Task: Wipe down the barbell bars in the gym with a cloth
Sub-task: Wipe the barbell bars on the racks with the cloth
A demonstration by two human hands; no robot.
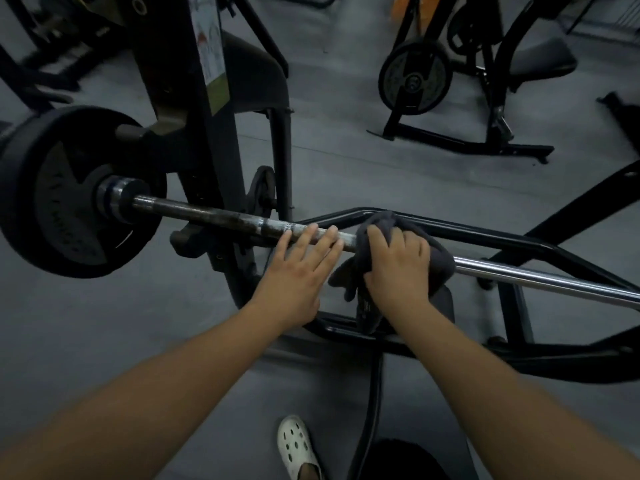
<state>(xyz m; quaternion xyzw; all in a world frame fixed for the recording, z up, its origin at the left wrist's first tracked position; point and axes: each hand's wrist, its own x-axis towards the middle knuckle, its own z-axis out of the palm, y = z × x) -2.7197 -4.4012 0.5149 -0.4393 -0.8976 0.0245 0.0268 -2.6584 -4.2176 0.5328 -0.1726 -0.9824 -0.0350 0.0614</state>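
Observation:
A steel barbell bar (214, 216) runs from a black weight plate (65, 192) at the left down to the right edge, shiny on its right half. A dark grey cloth (440, 268) is wrapped over the bar near the middle. My right hand (398, 265) grips the cloth around the bar, fingers curled over it. Just to the left, my left hand (298, 268) rests on the bare bar with straight, spread fingers.
The bar sits on a black rack upright (194, 98) with a black frame (502, 237) behind and below it. Another plate-loaded machine (415, 77) stands at the back right on the grey floor. A white clog (298, 448) shows at the bottom.

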